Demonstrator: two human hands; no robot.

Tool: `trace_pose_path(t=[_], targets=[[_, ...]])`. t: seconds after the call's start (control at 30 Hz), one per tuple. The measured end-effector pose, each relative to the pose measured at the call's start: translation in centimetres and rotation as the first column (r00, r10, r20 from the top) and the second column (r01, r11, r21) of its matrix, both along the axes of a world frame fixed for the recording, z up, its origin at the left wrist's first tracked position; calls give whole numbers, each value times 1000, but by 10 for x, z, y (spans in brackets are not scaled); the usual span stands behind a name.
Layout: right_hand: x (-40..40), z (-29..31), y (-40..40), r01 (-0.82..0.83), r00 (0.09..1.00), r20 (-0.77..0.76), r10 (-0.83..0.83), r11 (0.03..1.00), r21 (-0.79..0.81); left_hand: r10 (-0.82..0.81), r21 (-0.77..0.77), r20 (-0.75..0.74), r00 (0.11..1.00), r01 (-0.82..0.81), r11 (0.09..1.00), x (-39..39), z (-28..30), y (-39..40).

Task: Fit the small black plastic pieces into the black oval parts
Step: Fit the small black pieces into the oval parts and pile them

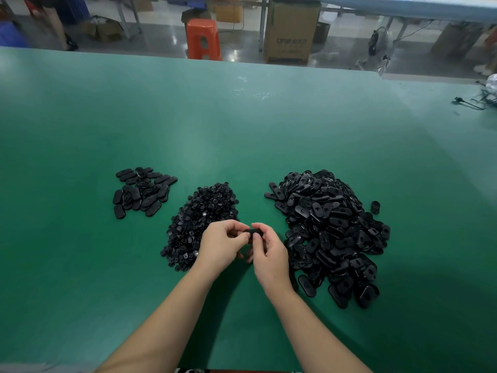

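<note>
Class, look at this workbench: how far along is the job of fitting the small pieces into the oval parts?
Early on. Done, it seems: the small group of oval parts set aside at the far left. In hand: one oval part, pinched between the left hand and right hand. Left: the big heap of oval parts on the right and the pile of small pieces in the middle.

Most of the oval part (pixel 252 233) is buried under the fingers of the left hand (pixel 223 244) and right hand (pixel 269 251), so can't tell if a small piece is in it. Both forearms run off the bottom edge.
</note>
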State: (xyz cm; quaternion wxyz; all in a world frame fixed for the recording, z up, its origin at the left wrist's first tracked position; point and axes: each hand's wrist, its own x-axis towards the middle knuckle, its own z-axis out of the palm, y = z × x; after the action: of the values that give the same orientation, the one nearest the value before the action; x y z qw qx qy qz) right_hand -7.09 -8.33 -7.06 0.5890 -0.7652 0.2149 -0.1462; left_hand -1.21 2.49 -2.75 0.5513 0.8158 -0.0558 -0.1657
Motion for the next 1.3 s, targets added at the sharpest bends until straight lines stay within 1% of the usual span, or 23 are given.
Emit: trace_pose_path(t=[0.23,0.77,0.93,1.1,1.3], targets=[[-2,1,-1,-28,1000,-12,27,998,-48,30,30,-10,1000,-30,999,0,-2,0],[-3,3,-2,-1,1000,-17,0,999,-37,56,36,11,998,-57,998,-8,-2,-7],[-4,3,-3,-1,999,-37,0,1000,-10,61,24,-4,998,-60,998,-8,-2,-8],[-3,5,-2,9,999,-39,-10,1000,-22,67,47,21,998,-68,997,-9,1,-12],[-3,7,-1,5,999,-34,-7,998,-61,24,102,74,997,-32,994,-5,-1,-10]])
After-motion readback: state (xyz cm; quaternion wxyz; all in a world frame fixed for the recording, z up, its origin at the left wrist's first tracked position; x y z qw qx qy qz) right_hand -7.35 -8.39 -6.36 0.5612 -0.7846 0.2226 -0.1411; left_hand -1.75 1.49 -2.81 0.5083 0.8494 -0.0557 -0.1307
